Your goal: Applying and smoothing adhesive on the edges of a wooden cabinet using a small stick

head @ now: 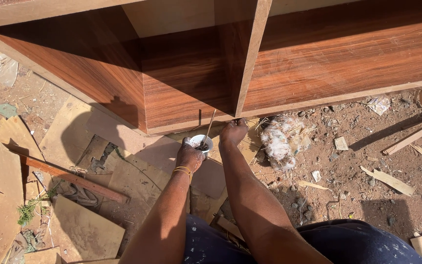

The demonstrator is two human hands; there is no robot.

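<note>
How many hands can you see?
2. The left hand holds a small white cup with a thin stick in it. The right hand touches the wooden cabinet at its bottom edge, beside the cup.

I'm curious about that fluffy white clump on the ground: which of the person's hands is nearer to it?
The right hand. It rests at the cabinet's lower edge, just left of the white clump. The left hand, holding a small white cup, is farther left.

Yellow wrist bangles (183, 170), paint-flecked navy trousers (367, 244)
</note>
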